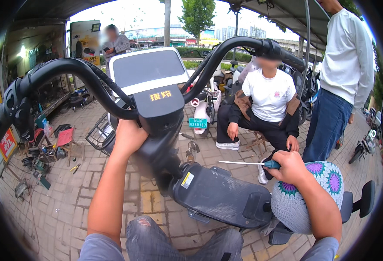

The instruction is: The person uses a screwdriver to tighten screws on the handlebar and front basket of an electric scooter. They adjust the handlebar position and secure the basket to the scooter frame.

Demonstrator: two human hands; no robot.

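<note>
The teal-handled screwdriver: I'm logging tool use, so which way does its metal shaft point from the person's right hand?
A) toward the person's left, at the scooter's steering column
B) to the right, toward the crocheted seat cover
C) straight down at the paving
A: the right hand grips the teal-handled screwdriver, whose shaft runs leftward toward the black scooter's steering column.

Left hand [128, 137] grips the scooter's stem [156, 148]; right hand [289, 167], off to the stem's right, is closed around a screwdriver [248, 163].
</note>
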